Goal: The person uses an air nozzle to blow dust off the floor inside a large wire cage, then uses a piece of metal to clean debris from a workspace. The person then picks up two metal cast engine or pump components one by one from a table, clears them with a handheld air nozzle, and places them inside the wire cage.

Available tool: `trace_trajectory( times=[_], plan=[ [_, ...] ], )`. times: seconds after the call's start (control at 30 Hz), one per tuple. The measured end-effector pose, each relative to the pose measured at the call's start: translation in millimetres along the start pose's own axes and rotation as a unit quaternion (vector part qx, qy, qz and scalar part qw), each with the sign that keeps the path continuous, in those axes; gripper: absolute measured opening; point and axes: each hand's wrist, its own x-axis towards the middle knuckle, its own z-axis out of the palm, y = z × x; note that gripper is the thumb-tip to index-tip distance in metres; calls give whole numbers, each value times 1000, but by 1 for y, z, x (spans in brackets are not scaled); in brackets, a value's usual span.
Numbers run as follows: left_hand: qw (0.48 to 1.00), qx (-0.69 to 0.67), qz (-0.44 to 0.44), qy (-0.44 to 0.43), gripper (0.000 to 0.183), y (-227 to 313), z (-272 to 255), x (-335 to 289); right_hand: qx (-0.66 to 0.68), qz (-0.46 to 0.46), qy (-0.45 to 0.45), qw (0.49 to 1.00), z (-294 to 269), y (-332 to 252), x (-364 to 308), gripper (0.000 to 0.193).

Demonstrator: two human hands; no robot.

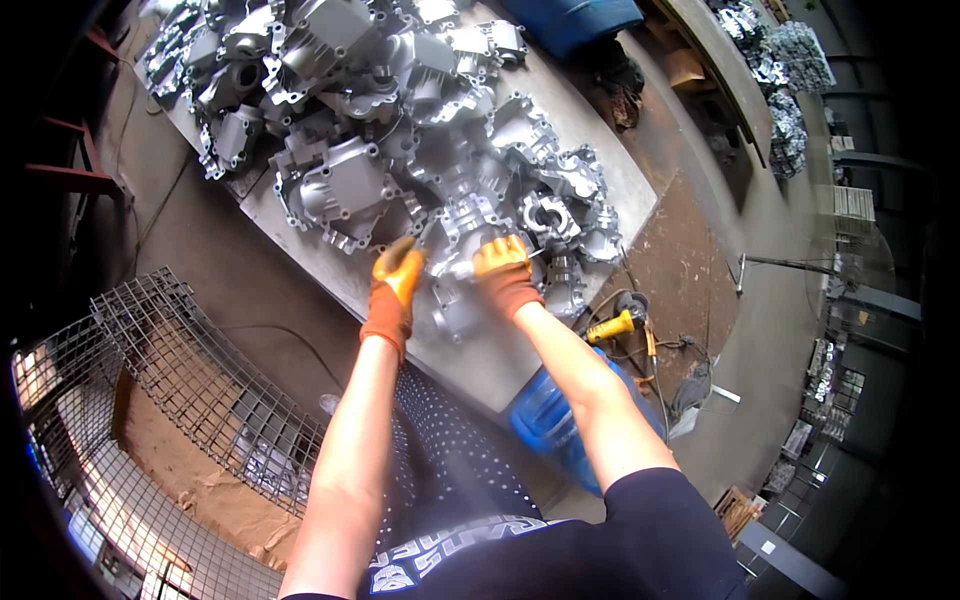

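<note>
A long metal table (620, 190) runs away from the person, heaped with grey cast housings (345, 185). To the left below it stands a wire cage (190, 370); a blue drum (545, 420) sits under the table's near edge, a yellow power tool (612, 326) beside it. One casting (462, 300) lies at the near edge between the gloved hands. The left hand (395, 285) presses against its left side, fingers curled. The right hand (503, 272) is closed over its top, seemingly around a thin tool, though I cannot tell for sure. The casting looks heavy, rigid and sharp-edged with flash; I'd hold it by the thick flange, both hands, gloves on.
</note>
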Motion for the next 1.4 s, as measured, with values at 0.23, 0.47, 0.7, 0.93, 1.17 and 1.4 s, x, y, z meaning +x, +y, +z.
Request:
trace_trajectory(
  times=[0.23,0.47,0.7,0.93,1.17,1.4],
  plan=[
    [991,15,-124,52,47,1,-32,-13,236,34,-104,966,-78,41,-3,24],
    [968,-182,-172,-1,85,-13,-30,-25,506,21,-89,858,-177,46,14,31],
    [952,-285,-113,-6,82,2,-3,-79,396,-182,-198,878,-282,-46,-28,24],
    [991,-27,130,30,76,-57,-106,-175,304,-332,-421,788,-329,-179,-48,30],
    [799,-442,408,-4,50,-30,-239,-355,267,-491,-151,816,-347,-344,-47,42],
    [742,-513,411,133,52,-124,-319,-506,361,-447,-448,685,-260,-521,-100,77]
  ],
)
